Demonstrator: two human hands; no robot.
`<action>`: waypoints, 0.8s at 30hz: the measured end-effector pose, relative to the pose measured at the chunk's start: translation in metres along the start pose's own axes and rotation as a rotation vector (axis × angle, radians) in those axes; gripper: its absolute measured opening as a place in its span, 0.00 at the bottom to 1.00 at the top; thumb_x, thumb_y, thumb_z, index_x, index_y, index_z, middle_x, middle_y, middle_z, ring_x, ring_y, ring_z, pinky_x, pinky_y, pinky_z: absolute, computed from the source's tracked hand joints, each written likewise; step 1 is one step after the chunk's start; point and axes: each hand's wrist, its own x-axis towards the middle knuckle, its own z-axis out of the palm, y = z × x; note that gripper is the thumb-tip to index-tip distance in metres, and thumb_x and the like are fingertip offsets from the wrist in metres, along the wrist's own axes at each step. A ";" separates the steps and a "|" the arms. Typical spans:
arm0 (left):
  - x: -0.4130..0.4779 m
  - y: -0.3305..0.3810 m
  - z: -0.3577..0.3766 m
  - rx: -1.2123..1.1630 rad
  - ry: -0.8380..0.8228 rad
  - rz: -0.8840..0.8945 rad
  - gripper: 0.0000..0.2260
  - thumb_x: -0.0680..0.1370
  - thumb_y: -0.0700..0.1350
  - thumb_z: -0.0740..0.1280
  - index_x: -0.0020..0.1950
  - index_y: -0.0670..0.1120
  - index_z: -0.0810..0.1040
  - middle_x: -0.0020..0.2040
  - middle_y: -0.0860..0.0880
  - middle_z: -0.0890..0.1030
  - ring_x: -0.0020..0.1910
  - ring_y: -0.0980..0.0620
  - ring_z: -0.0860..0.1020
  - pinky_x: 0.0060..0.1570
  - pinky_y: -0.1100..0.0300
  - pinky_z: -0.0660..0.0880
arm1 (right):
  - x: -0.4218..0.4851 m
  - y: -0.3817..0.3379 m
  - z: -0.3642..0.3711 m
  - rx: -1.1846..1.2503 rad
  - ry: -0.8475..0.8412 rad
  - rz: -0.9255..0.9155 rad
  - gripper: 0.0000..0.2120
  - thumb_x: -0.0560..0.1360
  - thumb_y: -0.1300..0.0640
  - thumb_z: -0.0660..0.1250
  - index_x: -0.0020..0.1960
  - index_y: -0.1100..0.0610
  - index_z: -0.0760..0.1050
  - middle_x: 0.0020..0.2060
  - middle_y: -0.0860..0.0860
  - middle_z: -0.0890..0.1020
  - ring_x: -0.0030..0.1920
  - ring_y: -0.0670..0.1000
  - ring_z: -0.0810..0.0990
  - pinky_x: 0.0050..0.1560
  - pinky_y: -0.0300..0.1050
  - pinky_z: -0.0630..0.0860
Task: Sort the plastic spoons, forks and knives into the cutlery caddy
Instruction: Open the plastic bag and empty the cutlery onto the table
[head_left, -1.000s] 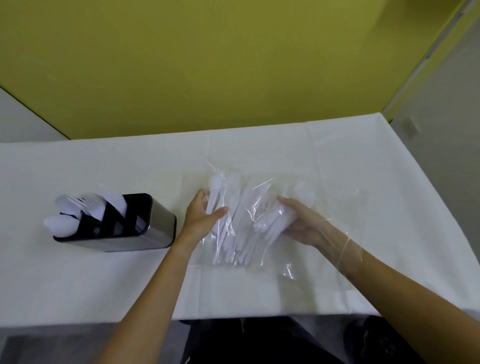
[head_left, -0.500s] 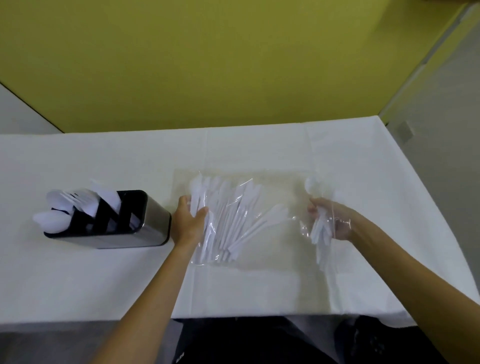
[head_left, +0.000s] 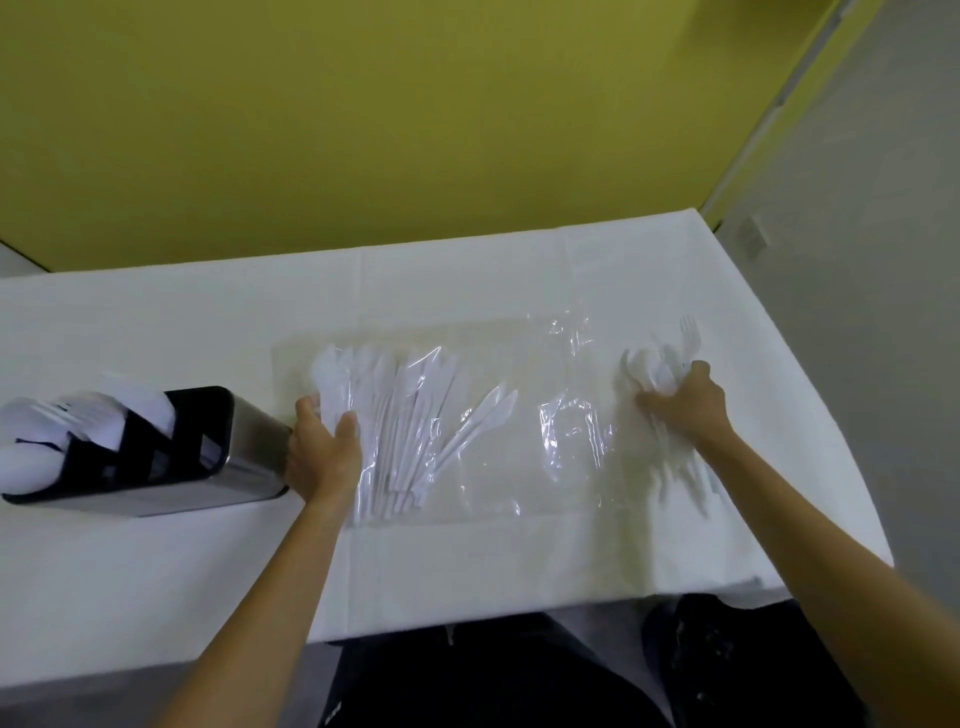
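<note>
My right hand (head_left: 685, 410), 3 o'clock, clutched light, slippery cutlery bundle (head_left: 655, 368) near heads, stiff handles likely surer hold; left hand (head_left: 322, 452), 9 o'clock, pinched clear bag (head_left: 519, 467) edge

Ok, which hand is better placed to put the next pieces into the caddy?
Right hand, probably: it grips a bunch of cutlery, though it is farther from the caddy. The left hand sits beside the caddy but holds the bag.
</note>
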 end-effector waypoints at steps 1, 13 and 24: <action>0.000 0.000 0.000 0.002 -0.001 0.000 0.22 0.77 0.45 0.64 0.69 0.43 0.67 0.68 0.44 0.73 0.64 0.40 0.72 0.57 0.50 0.68 | -0.002 -0.001 0.003 0.009 0.050 -0.040 0.29 0.70 0.53 0.72 0.63 0.67 0.65 0.48 0.55 0.72 0.49 0.56 0.74 0.44 0.45 0.69; 0.005 -0.005 0.000 0.020 0.002 -0.049 0.21 0.76 0.47 0.63 0.68 0.43 0.67 0.66 0.43 0.75 0.60 0.37 0.74 0.58 0.46 0.71 | -0.045 -0.007 0.040 -0.104 0.051 -0.388 0.20 0.77 0.49 0.65 0.64 0.60 0.73 0.56 0.54 0.78 0.55 0.54 0.77 0.54 0.47 0.72; 0.005 -0.007 -0.005 -0.112 -0.045 -0.114 0.18 0.75 0.48 0.65 0.64 0.45 0.71 0.57 0.47 0.78 0.55 0.42 0.76 0.54 0.52 0.71 | -0.052 -0.032 0.037 1.251 -0.796 0.280 0.19 0.80 0.55 0.55 0.56 0.67 0.78 0.55 0.62 0.81 0.53 0.61 0.82 0.51 0.52 0.82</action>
